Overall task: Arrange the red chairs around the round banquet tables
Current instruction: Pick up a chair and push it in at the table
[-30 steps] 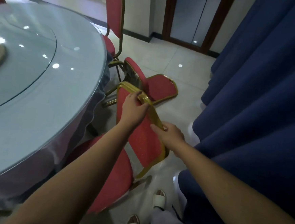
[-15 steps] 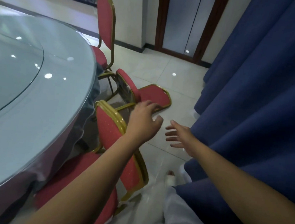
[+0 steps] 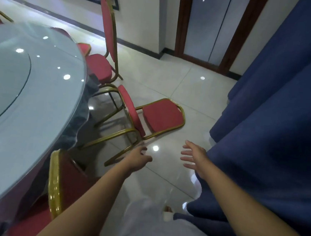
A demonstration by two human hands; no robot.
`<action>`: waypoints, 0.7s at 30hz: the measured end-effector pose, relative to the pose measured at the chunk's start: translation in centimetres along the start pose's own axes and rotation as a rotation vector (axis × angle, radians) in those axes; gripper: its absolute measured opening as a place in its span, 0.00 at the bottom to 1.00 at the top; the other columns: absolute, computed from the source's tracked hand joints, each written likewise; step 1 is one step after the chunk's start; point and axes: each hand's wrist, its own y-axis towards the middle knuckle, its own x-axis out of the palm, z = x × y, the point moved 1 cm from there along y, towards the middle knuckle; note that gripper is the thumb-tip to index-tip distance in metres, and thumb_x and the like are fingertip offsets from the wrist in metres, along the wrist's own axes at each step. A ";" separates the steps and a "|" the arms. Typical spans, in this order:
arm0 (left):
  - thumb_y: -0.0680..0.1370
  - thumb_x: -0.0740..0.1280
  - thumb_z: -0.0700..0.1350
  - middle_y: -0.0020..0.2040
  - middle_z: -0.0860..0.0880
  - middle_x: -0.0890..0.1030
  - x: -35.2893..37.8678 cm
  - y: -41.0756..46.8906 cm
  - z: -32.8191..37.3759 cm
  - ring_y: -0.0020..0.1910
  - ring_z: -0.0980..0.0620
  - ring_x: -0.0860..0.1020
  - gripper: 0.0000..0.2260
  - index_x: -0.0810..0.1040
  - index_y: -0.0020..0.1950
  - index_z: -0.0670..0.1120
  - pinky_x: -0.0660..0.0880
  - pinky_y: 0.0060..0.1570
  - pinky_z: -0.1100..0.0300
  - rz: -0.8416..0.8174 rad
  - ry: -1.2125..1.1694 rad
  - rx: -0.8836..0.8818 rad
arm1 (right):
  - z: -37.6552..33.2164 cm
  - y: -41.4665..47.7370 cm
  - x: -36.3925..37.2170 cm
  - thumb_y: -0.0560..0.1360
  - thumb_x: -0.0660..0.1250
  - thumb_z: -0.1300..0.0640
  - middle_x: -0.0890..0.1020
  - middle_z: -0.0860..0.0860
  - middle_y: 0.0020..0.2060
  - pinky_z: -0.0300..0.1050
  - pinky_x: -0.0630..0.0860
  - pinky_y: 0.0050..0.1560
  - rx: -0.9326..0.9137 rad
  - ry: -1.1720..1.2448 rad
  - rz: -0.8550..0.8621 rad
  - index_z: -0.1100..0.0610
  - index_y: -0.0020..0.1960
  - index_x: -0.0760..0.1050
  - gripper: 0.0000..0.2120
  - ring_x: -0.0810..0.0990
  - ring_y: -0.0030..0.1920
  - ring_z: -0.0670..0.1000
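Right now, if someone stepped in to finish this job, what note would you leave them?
Left hand and right hand: both open, holding nothing, above the floor tiles.
Done: near red gold-framed chair and far red chair stand upright at the round glass-topped table.
Left: fallen red gold-framed chair lies on its back between them; stand it up, set it at the table.

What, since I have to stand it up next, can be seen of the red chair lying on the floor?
The toppled chair has red padded fabric and a gold-coloured metal tube frame. It lies on its back: backrest flat on the pale tiled floor, seat standing on edge, legs pointing sideways toward the round table. The left hand hovers close to a leg; no grip shows.
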 end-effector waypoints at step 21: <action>0.77 0.66 0.35 0.60 0.32 0.78 -9.0 31.5 12.1 0.59 0.34 0.77 0.13 0.77 0.60 0.32 0.74 0.63 0.42 0.017 -0.150 -0.343 | -25.4 22.5 -7.0 0.80 0.64 0.45 0.80 0.52 0.54 0.53 0.81 0.50 0.128 -0.109 0.095 0.53 0.61 0.75 0.15 0.82 0.52 0.54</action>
